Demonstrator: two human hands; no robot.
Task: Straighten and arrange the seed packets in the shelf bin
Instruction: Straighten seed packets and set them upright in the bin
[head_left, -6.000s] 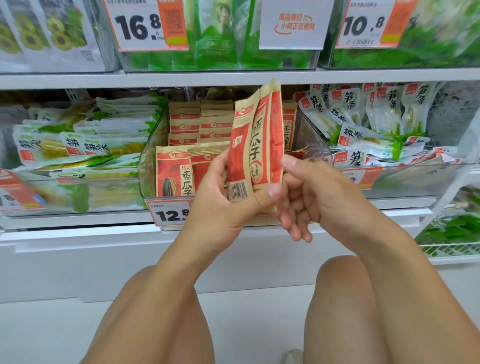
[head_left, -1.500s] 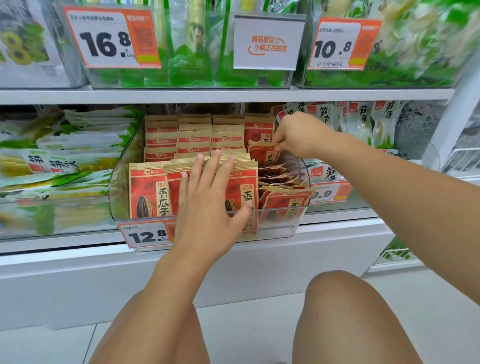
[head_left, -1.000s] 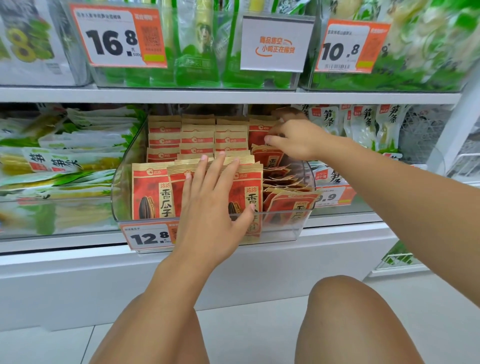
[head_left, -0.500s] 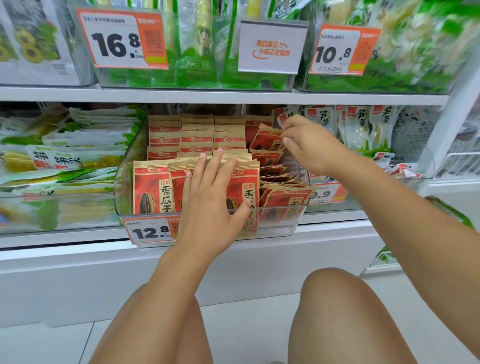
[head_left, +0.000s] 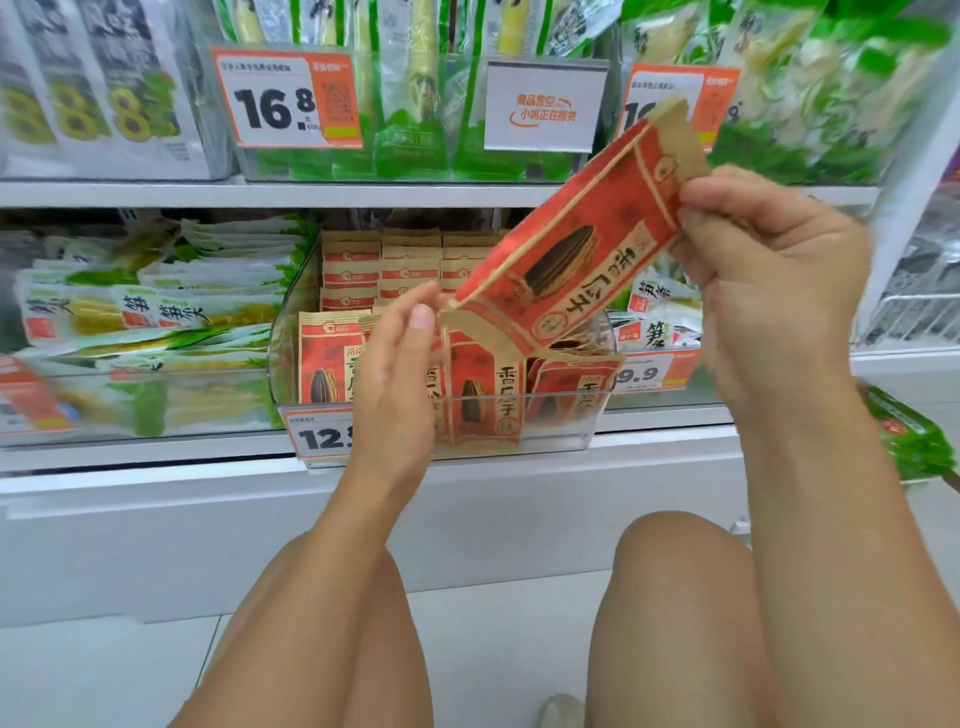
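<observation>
Shop shelving fills the view — white shelf (head_left: 363, 195) above, clear plastic bin (head_left: 519, 436) at centre, green snack bags (head_left: 156, 312) in the bin to its left, price tag (head_left: 317, 436) clipped to the bin's front lip.

Held packet (head_left: 566, 260): red and tan, lifted clear of the bin, up in front of the upper shelf edge. Long axis runs on a diagonal, top seam up and to the right, bottom corner down and to the left, just above the bin's front row.

Right hand (head_left: 769, 270): fingers curled, thumb and fingertips pinching the packet's top seam. It carries the whole packet.

Left hand (head_left: 400, 374): fingers loosely straight, held edge-on in front of the bin, thumb tip close beside the packet's lower corner. Whether it touches the corner — cannot tell. It grips nothing.

Bin contents: upright packets (head_left: 332, 358) at front left and in rows at the back; leaning packets (head_left: 576, 379) slumped at front right.

Judgement: the packet's lower end points at the left hand, which is the nearer of the two to the bin. The next move likely calls for the left hand to catch that corner, so that the packet turns upright before it goes down into the slumped right side. Risk: the thin packet may buckle if pushed in at an angle.
</observation>
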